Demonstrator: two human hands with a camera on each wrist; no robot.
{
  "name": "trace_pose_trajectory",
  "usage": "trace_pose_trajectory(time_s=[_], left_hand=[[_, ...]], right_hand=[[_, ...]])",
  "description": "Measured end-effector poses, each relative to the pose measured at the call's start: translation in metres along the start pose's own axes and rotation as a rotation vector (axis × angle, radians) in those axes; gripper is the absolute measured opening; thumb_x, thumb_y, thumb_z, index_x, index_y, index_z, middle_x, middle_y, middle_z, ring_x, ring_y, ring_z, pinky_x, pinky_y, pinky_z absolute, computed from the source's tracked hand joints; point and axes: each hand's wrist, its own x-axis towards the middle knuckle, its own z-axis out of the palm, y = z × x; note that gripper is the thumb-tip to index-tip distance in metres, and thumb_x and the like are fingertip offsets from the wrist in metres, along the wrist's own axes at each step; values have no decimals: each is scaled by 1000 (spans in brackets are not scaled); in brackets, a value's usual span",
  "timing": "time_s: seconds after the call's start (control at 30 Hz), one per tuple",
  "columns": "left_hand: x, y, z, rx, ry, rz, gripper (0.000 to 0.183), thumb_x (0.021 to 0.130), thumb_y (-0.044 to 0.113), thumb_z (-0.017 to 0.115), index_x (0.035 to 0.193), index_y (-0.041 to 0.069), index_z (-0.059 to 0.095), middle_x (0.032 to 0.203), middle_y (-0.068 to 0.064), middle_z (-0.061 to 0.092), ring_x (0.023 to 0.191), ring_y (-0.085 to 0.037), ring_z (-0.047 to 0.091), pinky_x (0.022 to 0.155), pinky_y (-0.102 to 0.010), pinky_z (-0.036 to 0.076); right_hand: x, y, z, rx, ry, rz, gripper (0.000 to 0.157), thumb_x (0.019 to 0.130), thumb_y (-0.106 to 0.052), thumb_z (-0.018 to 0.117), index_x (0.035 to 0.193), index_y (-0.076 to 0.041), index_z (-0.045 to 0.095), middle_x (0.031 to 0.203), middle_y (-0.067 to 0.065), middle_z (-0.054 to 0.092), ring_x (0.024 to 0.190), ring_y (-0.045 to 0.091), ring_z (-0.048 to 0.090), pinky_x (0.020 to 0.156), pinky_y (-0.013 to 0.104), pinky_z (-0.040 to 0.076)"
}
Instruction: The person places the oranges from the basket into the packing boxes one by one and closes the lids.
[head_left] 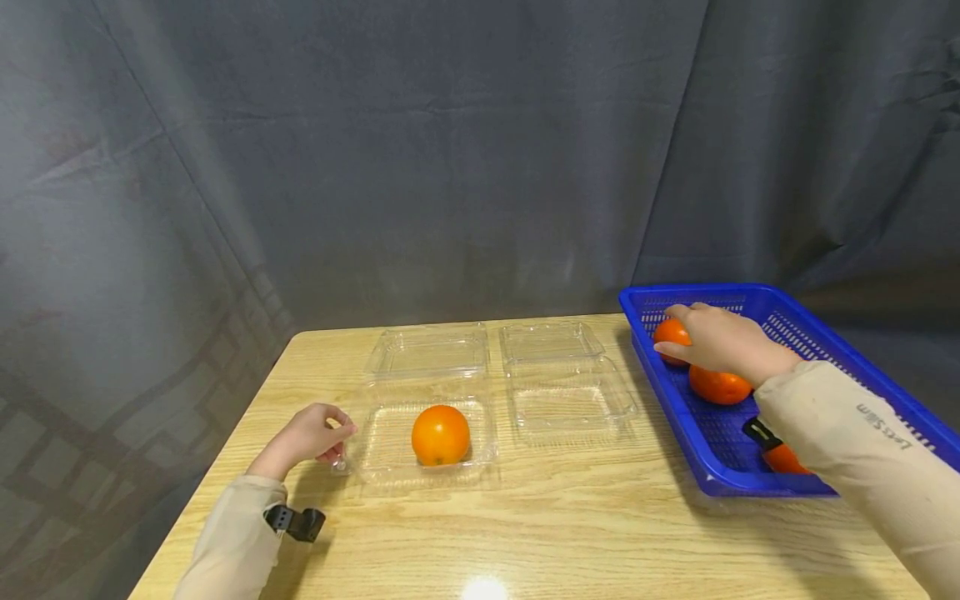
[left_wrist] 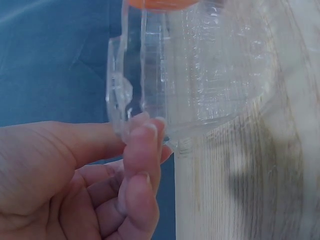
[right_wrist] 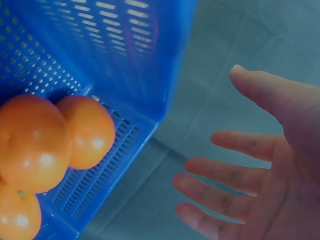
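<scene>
Clear container [head_left: 386,437] in pinch of left hand [head_left: 311,433], splay-fingered right hand [head_left: 723,340] near fruit [right_wrist: 32,142], "Slim" on sleeve [head_left: 832,446]

A dark grey curtain [head_left: 450,183] spans the background, marked with creases and long slanting seams [head_left: 678,108]; a faint lattice pattern [head_left: 153,408] shows at its lower left. In front stands a pale wood table [head_left: 570,533], its grain running mostly crosswise, with a bright white glare [head_left: 483,588] at the near side.
</scene>
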Motion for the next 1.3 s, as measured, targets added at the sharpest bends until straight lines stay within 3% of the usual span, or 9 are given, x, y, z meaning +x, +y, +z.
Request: trace_pose_trajectory(time_s=[0.27,0.7,0.97,1.3], left_hand=[[-2,3,1,-23,2,-19,21,92,11,55,99,-9,59,58,-4,58,50,-11,53,52,-27,50],[-3,3,1,-17,4,-18,21,91,11,55,99,-8,60,58,-4,58,49,-11,54,54,-30,52],[-1,3,2,-14,7,-22,21,91,11,56,99,-8,60,58,-4,58,49,-10,53,53,-30,52],[0,2,2,-8,10,-24,22,91,13,56,99,-7,60,58,-4,58,49,-10,53,52,-28,51]], right_hand=[[4,13,3,-8,-50,30,72,85,-43,61,129,12,43,124,40,47,113,56,45,86,65,41],[7,40,15,54,-140,67,80,77,-33,72,132,14,39,130,40,42,118,57,37,94,70,32],[11,47,20,51,-174,87,84,74,-34,75,131,15,38,129,41,41,117,58,38,91,70,34],[13,50,28,69,-188,88,77,72,-29,77,126,14,45,119,39,51,103,54,51,83,65,42]])
